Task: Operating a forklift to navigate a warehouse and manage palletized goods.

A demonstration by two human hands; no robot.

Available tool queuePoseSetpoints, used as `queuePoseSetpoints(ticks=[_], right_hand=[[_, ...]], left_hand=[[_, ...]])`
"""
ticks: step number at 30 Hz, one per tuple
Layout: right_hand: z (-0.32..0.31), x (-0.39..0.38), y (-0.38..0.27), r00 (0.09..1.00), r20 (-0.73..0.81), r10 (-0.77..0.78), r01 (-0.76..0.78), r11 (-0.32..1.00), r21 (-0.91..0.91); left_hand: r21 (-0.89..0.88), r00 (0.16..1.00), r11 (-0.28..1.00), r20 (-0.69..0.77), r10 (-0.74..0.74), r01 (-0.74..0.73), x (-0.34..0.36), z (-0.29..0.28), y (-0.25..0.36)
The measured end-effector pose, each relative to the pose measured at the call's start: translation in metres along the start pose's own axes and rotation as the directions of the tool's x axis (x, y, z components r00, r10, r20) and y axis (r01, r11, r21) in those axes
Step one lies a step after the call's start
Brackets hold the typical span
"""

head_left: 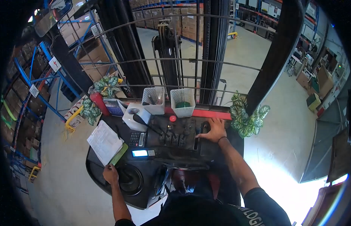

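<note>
My right hand [216, 131] rests on the dark forklift console [160, 153], right of the short black control levers [174, 140]. Its thumb reaches out to the left and its fingers spread forward beside the red strip [213, 113]. My left hand [110, 174] is closed beside the round black steering wheel [130, 180], at the lower corner of a clipboard with papers [104, 142]. Whatever its fingers grip is too small to make out. A green pad [119, 153] shows under the papers. To their right sit a calculator [137, 139] and a small lit display [140, 153].
Two white baskets [182, 103], a white tissue box [136, 116] and a red button [173, 118] line the console's far side. Leafy plants [248, 119] flank it. Beyond stand the mast [169, 49] and thin guard bars. Blue racking [43, 88] with boxes rises at left.
</note>
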State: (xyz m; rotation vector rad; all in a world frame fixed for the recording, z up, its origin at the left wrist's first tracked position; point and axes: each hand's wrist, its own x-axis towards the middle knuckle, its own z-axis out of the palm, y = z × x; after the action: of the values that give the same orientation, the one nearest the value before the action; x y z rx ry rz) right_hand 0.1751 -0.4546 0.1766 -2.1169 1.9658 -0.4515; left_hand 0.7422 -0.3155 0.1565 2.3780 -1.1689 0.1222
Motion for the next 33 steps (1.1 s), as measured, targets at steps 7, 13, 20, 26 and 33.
queuePoseSetpoints(ticks=[7, 13, 20, 26, 33], right_hand=[[0.013, 0.036, 0.021, 0.994, -0.074, -0.082, 0.086, 0.995, 0.048], [0.015, 0.092, 0.006, 0.988, -0.097, -0.118, 0.121, 0.992, 0.03], [0.02, 0.095, -0.001, 0.991, -0.091, -0.101, 0.105, 0.994, 0.032], [0.019, 0.109, 0.013, 0.988, -0.084, -0.127, 0.131, 0.99, 0.051], [0.023, 0.108, 0.005, 0.995, 0.045, -0.091, 0.087, 0.992, 0.092]], left_hand=[[0.048, 0.996, 0.998, -0.082, -0.039, 0.043, -0.017, -0.002, -0.002], [0.049, 0.992, 0.998, -0.12, -0.03, 0.036, 0.004, -0.003, 0.006], [0.015, 0.976, 0.993, -0.185, -0.115, 0.12, -0.022, 0.0, -0.024], [0.017, 0.974, 0.995, -0.207, -0.093, 0.098, -0.031, 0.007, -0.016], [-0.004, 0.956, 0.98, -0.218, -0.196, 0.2, -0.015, 0.001, -0.009]])
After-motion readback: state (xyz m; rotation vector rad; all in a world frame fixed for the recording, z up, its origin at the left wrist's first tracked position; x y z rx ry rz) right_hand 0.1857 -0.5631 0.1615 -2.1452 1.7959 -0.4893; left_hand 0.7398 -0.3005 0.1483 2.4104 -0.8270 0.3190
